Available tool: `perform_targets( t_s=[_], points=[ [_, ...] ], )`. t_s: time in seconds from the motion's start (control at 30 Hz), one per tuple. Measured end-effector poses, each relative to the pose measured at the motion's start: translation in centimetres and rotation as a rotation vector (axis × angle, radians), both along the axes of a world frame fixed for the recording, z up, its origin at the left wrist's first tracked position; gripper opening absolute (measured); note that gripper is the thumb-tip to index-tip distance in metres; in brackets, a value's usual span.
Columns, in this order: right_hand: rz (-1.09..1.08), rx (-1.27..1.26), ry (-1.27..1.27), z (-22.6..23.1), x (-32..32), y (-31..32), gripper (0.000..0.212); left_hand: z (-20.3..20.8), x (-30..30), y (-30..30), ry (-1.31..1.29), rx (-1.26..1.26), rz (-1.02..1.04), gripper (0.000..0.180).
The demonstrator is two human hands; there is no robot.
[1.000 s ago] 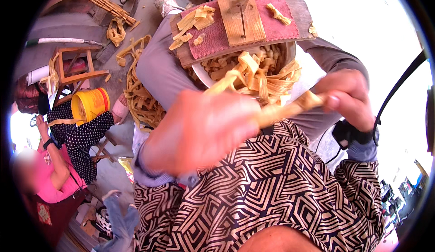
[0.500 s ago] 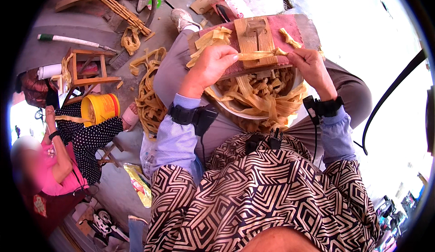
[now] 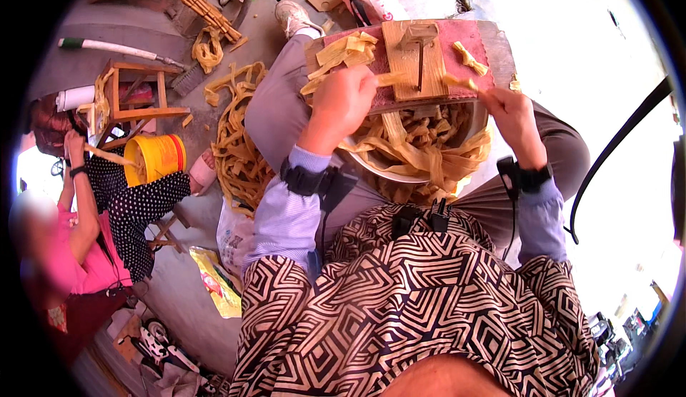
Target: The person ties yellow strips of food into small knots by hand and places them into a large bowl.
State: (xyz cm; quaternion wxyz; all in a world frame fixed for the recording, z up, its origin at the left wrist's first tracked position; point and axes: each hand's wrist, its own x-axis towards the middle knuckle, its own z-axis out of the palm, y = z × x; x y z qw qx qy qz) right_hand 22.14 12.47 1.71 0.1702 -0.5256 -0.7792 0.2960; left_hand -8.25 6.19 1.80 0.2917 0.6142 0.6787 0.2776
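My left hand point(image 3: 346, 104) is closed on a yellowish, dried-looking flat strip point(image 3: 390, 79), whose free end points right over the wooden block. My right hand point(image 3: 510, 118), also closed, grips a shorter strip piece point(image 3: 459, 82) pointing left. Between the two ends a gap shows. The pale wooden block point(image 3: 400, 47), with a thin upright metal piece point(image 3: 420, 65) on it, lies across a board covered in red cloth point(image 3: 468, 36) over my lap. More strip pieces point(image 3: 350, 50) lie left on the cloth, and a knotted piece point(image 3: 469, 59) lies right.
Below the board a white basin point(image 3: 386, 173) holds many strips. A heap of strips point(image 3: 239, 140) lies on the floor to the left. Beyond it a person in pink point(image 3: 93, 232) sits by a yellow bucket point(image 3: 161, 160) and a wooden stool point(image 3: 146, 111). A black cable point(image 3: 607, 154) curves at right.
The strip stretched between my hands is now in two pieces, one in each hand. My hands have moved slightly apart. The person at left has raised their hands with a strip.
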Motion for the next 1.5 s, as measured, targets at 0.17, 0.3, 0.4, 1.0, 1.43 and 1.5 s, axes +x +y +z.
perform_targets(
  t_s=[0.17, 0.3, 0.4, 1.0, 1.43, 1.5],
  points=[
    [0.088, -0.091, 0.286, -0.3, -2.5, -4.2, 0.021, -1.6, 1.2, -2.8, -0.423, -0.217, -0.095, 0.022],
    [0.129, 0.441, 0.368, 2.9, -6.6, -4.9, 0.020, 0.0, 4.6, -3.7, -0.487, -0.244, -0.089, 0.021],
    [0.384, 0.412, 0.056, 3.8, -6.8, -5.5, 0.010, 2.6, 6.8, -4.9, -1.031, -0.523, 0.003, 0.021],
    [-0.088, 0.106, 0.343, 3.7, -6.1, -6.8, 0.024, 5.3, 10.6, -6.4, -1.309, -0.292, -0.094, 0.032],
    [-0.060, -0.460, 0.570, -1.6, -5.7, -8.3, 0.025, 0.3, 7.9, -6.1, 0.063, 0.367, -0.178, 0.025],
    [-0.051, -0.864, 0.707, -2.2, -5.2, -8.7, 0.036, 0.5, 7.7, -6.0, 0.072, 0.403, -0.218, 0.030]
  ],
)
